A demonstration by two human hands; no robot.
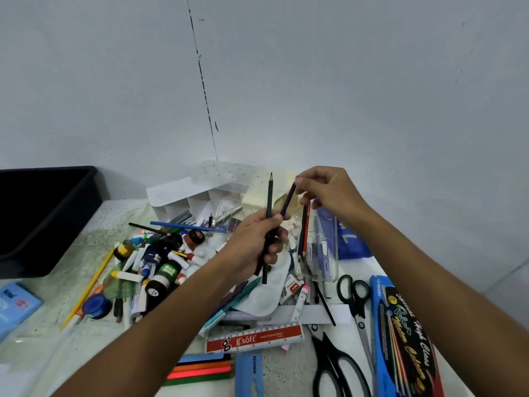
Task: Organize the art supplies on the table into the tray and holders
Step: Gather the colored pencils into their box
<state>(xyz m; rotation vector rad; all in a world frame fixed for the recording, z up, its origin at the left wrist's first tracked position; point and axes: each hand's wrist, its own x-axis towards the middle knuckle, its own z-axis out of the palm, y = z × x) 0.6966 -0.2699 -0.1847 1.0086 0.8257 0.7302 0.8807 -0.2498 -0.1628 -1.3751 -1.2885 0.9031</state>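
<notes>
Dim, even indoor light, soft shadows, wide-angle bending at edges, slight overall softness

A dark, sharpened wooden pencil [268, 224] stands nearly upright above the cluttered table, tip up. A second, purple-black pencil [287, 202] leans to the right beside it. Behind them stands a white plastic compartmented holder [183, 202]; a black plastic tray [57, 213] sits far left.

Two bare forearms reach in from the lower edge, with no sleeves, watch or bracelets showing. The left hand [259, 239] and right hand [329, 190] wear no gloves or rings. Fingernails are short and unpainted.
</notes>
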